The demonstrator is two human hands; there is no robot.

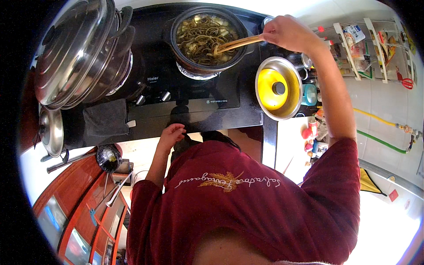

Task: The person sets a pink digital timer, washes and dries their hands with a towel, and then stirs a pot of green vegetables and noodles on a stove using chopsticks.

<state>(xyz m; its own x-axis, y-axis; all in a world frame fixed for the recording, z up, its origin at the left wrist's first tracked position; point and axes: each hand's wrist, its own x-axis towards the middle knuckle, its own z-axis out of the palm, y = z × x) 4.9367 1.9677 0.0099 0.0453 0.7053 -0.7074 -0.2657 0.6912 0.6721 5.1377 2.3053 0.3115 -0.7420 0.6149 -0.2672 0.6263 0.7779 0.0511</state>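
My right hand (289, 33) is closed round a pair of wooden chopsticks (240, 43). Their tips dip into dark, noodle-like strands (201, 37) that lie with pale chunks in broth. All of this fills a dark clay pot (176, 52) standing on the right burner of the black stove. My left hand (172, 134) hangs by the stove's front edge, away from the pot, its fingers curled and nothing visible in them.
Large steamer pots with a metal lid (73, 53) stand on the left burner. A grey cloth (105, 118) lies by the front edge, near a smaller lid (52, 132). Right of the stove sits a steel bowl (295, 106) with a yellow lid-like piece (268, 95) inside. Packets fill a wall rack (380, 51).
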